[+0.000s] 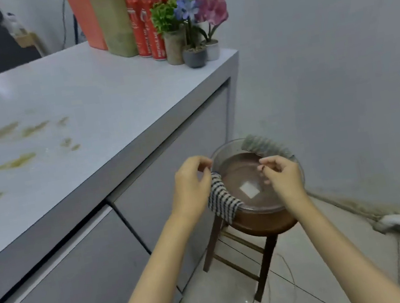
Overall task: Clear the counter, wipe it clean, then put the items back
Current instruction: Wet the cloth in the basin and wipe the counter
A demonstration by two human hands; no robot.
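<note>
Left hand (194, 186) and right hand (282, 176) curl over a bowl (224, 147) draped with a striped cloth (221, 200); neither grip can be told. The lettering on the red cans (156, 37) on the counter (108, 108) is blurred.

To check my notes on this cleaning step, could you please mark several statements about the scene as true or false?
1. The counter bears yellowish stains. True.
2. The bowl stands on the counter. False: it sits on a stool beside the counter.
3. A striped cloth hangs over the bowl's rim. True.
4. The cans are blue. False: they are red.
5. Both hands rest on the counter. False: the left hand and right hand are at the bowl.
</note>
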